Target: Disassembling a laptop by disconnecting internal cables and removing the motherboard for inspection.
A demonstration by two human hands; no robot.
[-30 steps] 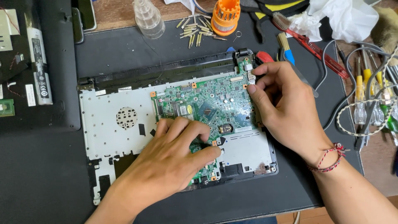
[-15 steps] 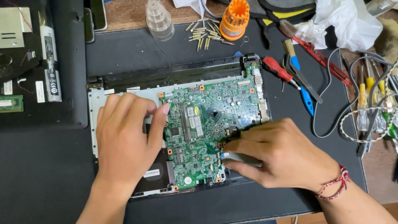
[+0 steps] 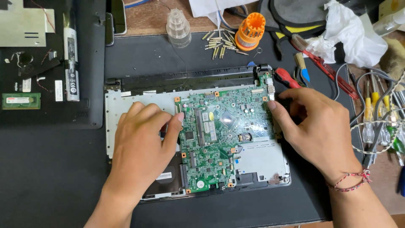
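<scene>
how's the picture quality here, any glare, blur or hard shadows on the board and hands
Head view: even, soft light with only faint shadows under the left hand and right hand; the green circuit board is sharp, with a small pale sheen near its middle chip; the white plastic bag at the top right looks bright, nearly washed out; no motion blur.

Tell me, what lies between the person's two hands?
In the head view, the green circuit board fills the stretch between the left hand and right hand; both hands' fingers touch its opposite edges.
</scene>
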